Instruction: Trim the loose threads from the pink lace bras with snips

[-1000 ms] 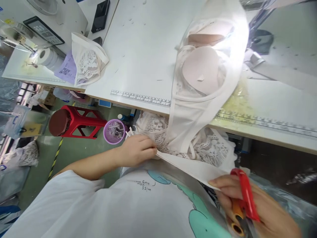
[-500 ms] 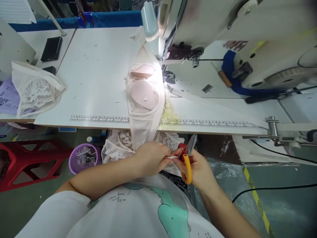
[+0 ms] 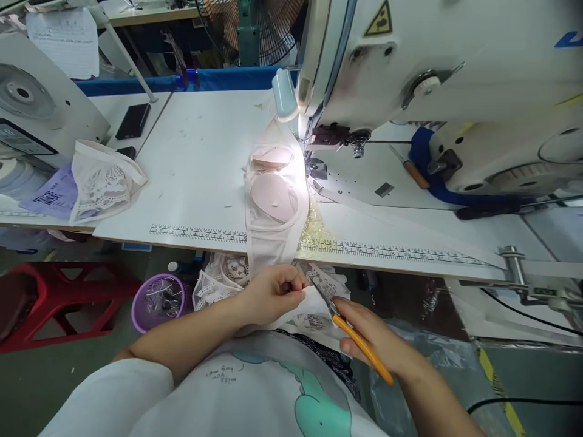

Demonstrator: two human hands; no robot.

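Observation:
My left hand (image 3: 273,295) is closed, pinching the edge of a white bra (image 3: 275,200). The bra lies lengthwise from beside the sewing machine's needle over the table edge to my hand, its pale cup facing up. My right hand (image 3: 371,328) grips orange-handled scissors (image 3: 362,346). Their blades point up and left, with the tip close to my left fingers at the white fabric. Whether the blades touch the cloth I cannot tell. More white lace bras (image 3: 221,280) hang below the table edge, partly behind my hands.
The sewing machine (image 3: 437,67) fills the upper right, a lamp (image 3: 285,94) lit at its needle. A printed ruler (image 3: 200,235) runs along the table's front edge. At left are a lace piece (image 3: 104,182), a black phone (image 3: 133,121), a purple basket (image 3: 152,306) and a red stool (image 3: 73,303).
The scissors have turned from lying back in my right palm to pointing at the fabric by my left fingers. My right hand has moved apart from the left. The view has tilted up.

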